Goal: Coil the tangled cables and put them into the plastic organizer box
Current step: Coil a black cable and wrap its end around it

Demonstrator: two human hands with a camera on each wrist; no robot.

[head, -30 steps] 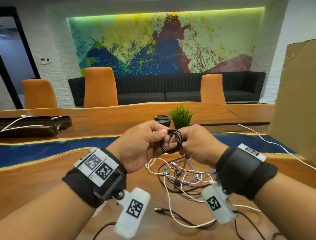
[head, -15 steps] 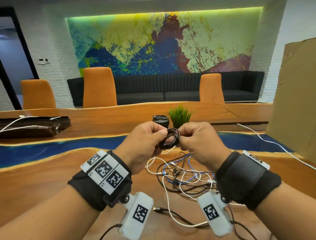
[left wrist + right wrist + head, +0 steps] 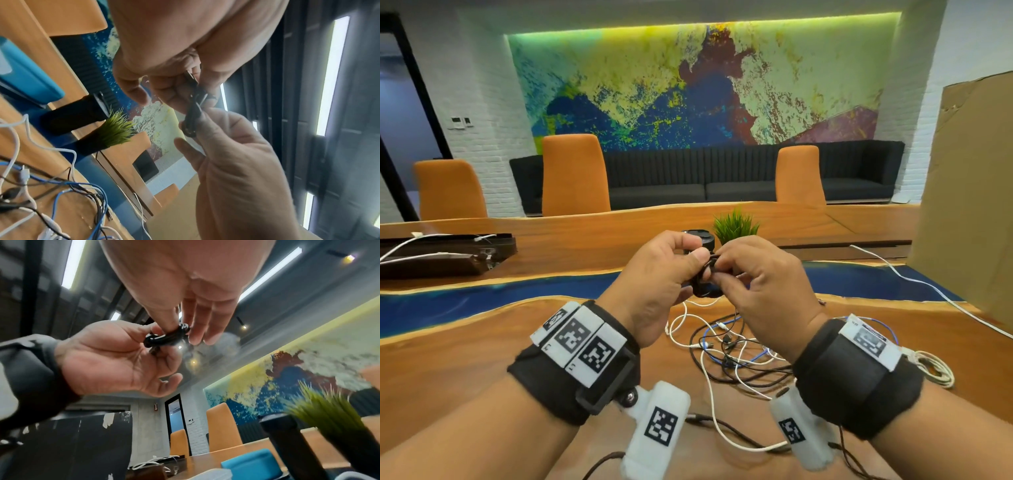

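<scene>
A small black coiled cable is held in the air between both hands, above the table. My left hand pinches its left side with thumb and fingers. My right hand pinches the right side, its thumb on the coil. In the left wrist view the coil shows edge-on between the fingertips. Below the hands lies a tangle of white, black and blue cables on the wooden table. A blue rounded box stands further back on the table.
A coiled white cable lies by my right wrist. A small green plant and a black cup stand just behind the hands. A cardboard sheet rises at the right. A dark tray with white cables sits far left.
Both hands have closed in on the black coil and lifted slightly. The coil, seen as an open ring before, is now squeezed and mostly hidden by the fingers.
</scene>
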